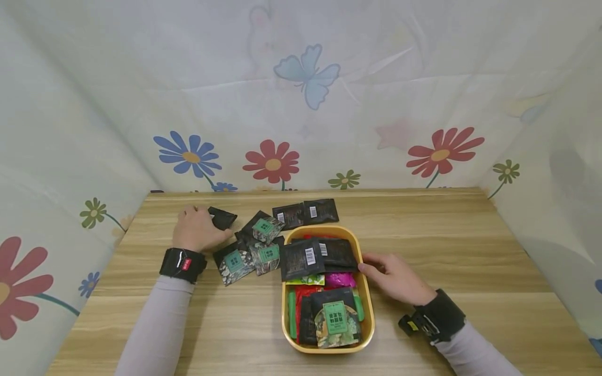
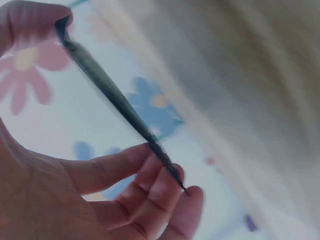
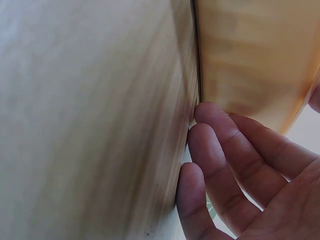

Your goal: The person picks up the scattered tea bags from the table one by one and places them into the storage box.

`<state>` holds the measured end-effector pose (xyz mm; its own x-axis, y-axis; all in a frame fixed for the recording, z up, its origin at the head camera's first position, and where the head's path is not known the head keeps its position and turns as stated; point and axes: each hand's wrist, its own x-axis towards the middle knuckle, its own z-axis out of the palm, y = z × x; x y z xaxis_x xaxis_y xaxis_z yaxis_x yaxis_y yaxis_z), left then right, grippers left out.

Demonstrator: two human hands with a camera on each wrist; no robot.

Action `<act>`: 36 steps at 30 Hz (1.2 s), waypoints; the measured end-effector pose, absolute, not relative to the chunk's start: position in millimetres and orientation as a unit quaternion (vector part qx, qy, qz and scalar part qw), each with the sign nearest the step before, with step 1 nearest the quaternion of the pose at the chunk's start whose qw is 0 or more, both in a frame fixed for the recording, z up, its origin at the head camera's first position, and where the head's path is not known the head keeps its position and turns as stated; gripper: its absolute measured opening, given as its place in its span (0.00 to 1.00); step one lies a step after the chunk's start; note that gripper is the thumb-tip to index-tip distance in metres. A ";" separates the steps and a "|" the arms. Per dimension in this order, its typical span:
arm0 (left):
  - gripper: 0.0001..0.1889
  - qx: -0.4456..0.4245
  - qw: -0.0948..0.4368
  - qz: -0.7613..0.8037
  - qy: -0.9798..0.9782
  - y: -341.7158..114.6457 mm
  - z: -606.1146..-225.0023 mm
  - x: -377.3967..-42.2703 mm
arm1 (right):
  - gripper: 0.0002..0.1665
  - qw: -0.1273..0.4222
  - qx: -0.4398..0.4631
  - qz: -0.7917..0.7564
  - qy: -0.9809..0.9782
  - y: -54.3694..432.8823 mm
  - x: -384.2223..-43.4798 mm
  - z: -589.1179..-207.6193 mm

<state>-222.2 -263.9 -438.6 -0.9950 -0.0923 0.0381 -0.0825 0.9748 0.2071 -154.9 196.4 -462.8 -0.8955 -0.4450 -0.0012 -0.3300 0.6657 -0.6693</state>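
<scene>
My left hand (image 1: 197,230), at the table's left, pinches a black tea sachet (image 1: 222,218) by its edges. In the left wrist view that sachet (image 2: 112,95) is seen edge-on between the thumb and the fingertips. My right hand (image 1: 397,277) rests beside the yellow plastic basket (image 1: 369,313), thumb at its rim. The right wrist view shows its fingers (image 3: 212,150) loosely bent, tips on the table against the basket's outer wall (image 3: 255,55). Black sachets (image 1: 301,260) lie across the basket's far end; another with a green label (image 1: 336,318) lies at the near end.
Several green-labelled sachets (image 1: 235,262) lie in a loose heap left of the basket. Two plain black sachets (image 1: 321,210) lie behind it. Red, magenta (image 1: 339,280) and green packets show inside the basket. A flower-printed curtain (image 1: 305,120) borders the wooden table (image 1: 437,224).
</scene>
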 end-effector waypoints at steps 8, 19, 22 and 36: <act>0.49 -0.084 0.127 -0.133 -0.979 -211.7 -412.6 -207.6 | 0.25 0.084 -0.211 -0.350 0.909 196.7 -154.0 -462.1; 0.46 -0.264 0.147 -0.194 -0.933 -126.0 -380.9 -176.3 | 0.23 0.072 -0.219 -0.349 0.908 198.4 -153.5 -462.4; 0.46 -0.311 0.144 -0.203 -0.917 -107.9 -377.2 -172.5 | 0.22 0.070 -0.222 -0.353 0.906 198.9 -153.5 -463.3; 0.47 -0.374 0.104 -0.186 -0.903 -67.8 -370.0 -170.8 | 0.18 0.069 -0.223 -0.355 0.905 198.8 -152.9 -461.6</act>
<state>-170.8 -67.8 -370.0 -0.6990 0.6358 0.3272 0.7134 0.6513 0.2585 -152.9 198.8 -461.6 -0.8911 -0.4527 0.0327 -0.3545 0.6491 -0.6730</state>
